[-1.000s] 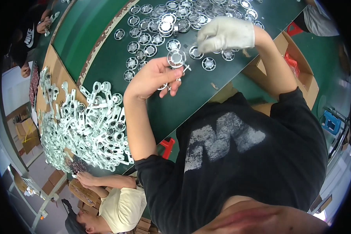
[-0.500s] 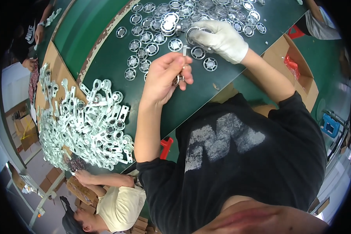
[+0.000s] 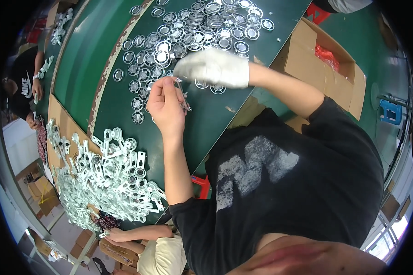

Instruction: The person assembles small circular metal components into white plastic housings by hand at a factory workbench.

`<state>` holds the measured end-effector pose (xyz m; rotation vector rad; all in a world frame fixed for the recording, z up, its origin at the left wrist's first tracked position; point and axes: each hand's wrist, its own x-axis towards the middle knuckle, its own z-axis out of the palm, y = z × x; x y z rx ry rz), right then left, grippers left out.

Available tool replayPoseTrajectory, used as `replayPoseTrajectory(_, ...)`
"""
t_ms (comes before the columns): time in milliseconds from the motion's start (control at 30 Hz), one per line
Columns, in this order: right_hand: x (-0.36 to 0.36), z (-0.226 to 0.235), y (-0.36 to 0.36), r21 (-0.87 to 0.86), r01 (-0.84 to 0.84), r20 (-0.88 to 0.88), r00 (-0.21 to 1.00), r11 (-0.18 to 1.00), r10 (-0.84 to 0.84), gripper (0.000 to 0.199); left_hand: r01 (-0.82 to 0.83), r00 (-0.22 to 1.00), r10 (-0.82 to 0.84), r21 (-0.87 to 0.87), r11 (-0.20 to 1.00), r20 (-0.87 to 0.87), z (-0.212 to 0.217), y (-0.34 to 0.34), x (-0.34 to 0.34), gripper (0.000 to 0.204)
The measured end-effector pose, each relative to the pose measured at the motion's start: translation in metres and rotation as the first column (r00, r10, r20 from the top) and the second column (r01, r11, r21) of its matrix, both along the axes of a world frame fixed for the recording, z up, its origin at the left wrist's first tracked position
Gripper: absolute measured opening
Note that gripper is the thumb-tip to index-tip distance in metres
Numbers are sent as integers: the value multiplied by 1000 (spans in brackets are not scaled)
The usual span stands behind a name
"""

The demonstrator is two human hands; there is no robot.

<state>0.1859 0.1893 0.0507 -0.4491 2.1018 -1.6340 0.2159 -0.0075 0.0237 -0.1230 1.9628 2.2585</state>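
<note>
Pinching a small metal piece [image 3: 184,98] between closed fingers, the bare left hand [image 3: 166,106] is hovering above the green surface [image 3: 119,105]. Just beyond, the white-gloved right hand [image 3: 214,68] is meeting that piece, fingers curled together at its top end. Farther off, round metal discs [image 3: 192,27] are lying scattered.

A small silvery metal piece [image 3: 183,97], thin and elongated, stands tilted just above the green table [image 3: 105,59], pinched at its upper end. Many round silvery wheel-like discs [image 3: 188,32] lie flat on that table, spread loosely, a few stacked.
</note>
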Motion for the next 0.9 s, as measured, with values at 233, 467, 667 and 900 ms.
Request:
replayPoseTrajectory(233, 23, -7, -27, -95, 339, 8, 941, 936, -340, 26, -131, 977, 85, -232, 964, -197, -4, 25, -10, 15)
replayPoseTrajectory(467, 38, -15, -10, -294, 216, -607, 710, 931, -357, 12, -255, 883, 9, 464, 848, 469, -27, 2, -21, 15)
replayPoseTrajectory(667, -2, 0, 18, -375, 628, 324, 778, 682, -538, 30, -69, 984, 27, -234, 970, -177, -22, 14, -14, 14)
replayPoseTrajectory(900, -43, 8, 20, -364, 679, 435, 729, 637, -528, 29, -334, 777, -193, -653, 680, -599, -44, 18, -15, 7)
